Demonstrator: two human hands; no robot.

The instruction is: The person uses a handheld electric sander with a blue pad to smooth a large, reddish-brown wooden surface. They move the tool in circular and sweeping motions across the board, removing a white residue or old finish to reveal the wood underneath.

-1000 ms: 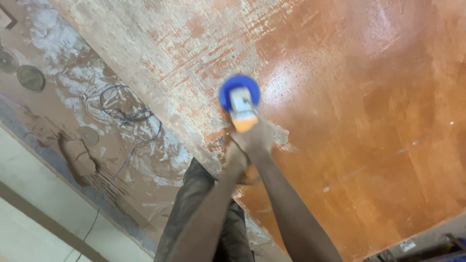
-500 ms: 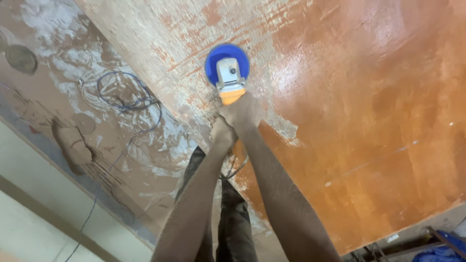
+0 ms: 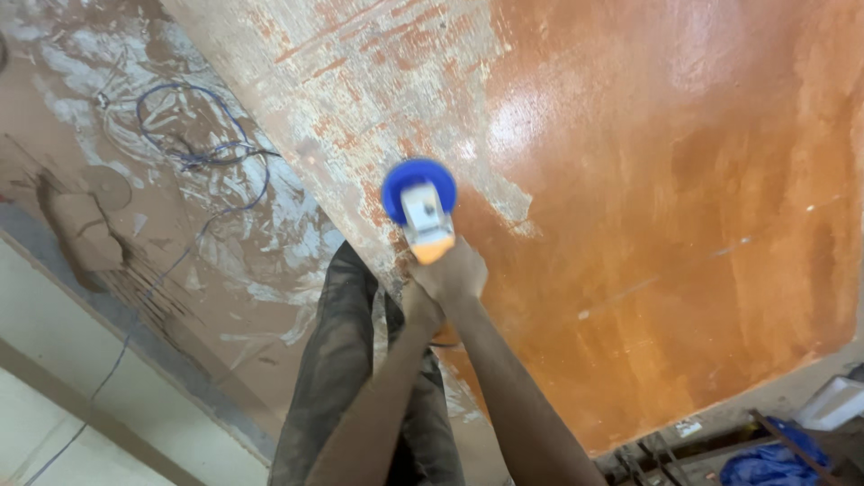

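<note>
I hold a hand sander (image 3: 421, 214) with a blue round pad, a grey head and an orange body against a large orange-brown wooden board (image 3: 666, 207). My right hand (image 3: 457, 273) grips the body just behind the orange part. My left hand (image 3: 419, 306) is closed on the tool's rear, right behind the right hand. The pad rests near the board's left edge, where the coating is worn to a pale, scratched strip (image 3: 360, 81). The rest of the board is glossy.
A blue cable (image 3: 193, 148) lies in loops on the dusty floor to the left. My dusty dark trousers (image 3: 346, 360) show below the hands. A blue bag (image 3: 772, 461), a white box (image 3: 835, 401) and metal bars lie past the board's lower right edge.
The sander went forward across the board and has come back toward me, now nearer the board's left edge. Both hands stayed closed on it.
</note>
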